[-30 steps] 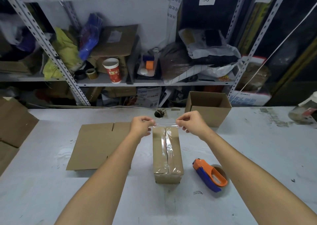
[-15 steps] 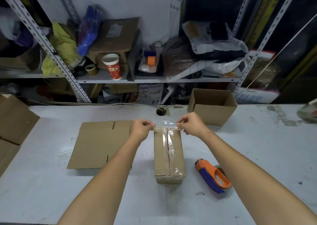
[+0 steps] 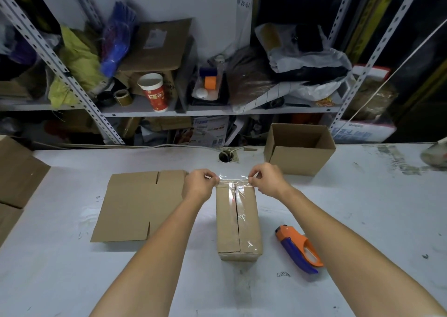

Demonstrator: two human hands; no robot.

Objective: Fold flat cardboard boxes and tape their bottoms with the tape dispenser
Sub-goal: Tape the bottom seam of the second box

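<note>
Clear tape (image 3: 232, 179), a short glossy strip, is pinched at both ends by curled fingers. The left hand's fingers (image 3: 210, 176) grip its left end and the right hand's fingers (image 3: 254, 174) grip its right end. The left hand (image 3: 199, 184) and the right hand (image 3: 266, 180) are level with each other, knuckles up, with the strip pulled straight between them. The strip runs crosswise at the far top edge of a small brown cardboard box (image 3: 238, 222) and appears to touch that edge.

The cardboard box stands on the white table (image 3: 72, 280), between the person's two bare forearms. Its top flaps are closed, and the seam between them runs away from the viewer. More clear tape lies along this seam, wrinkled at the far end.

An orange and blue tape dispenser (image 3: 298, 251) lies on the table to the right of the box, apart from it and close to the right forearm. Neither hand touches it.

To the left of the box a sheet of flat cardboard (image 3: 140, 205) lies on the table. The left forearm crosses above its right edge. Beyond the right hand stands an open box (image 3: 300, 152), its opening facing up. More brown cardboard (image 3: 17, 171) shows at the table's left edge. A round hole (image 3: 226, 156) in the table, with a cable leading into it, lies just beyond the hands.

Behind the table stands a metal shelf (image 3: 145, 111). It is crowded with bags and cardboard and also holds a red and white paper cup (image 3: 154, 91) and a brown tape roll (image 3: 123, 96).
</note>
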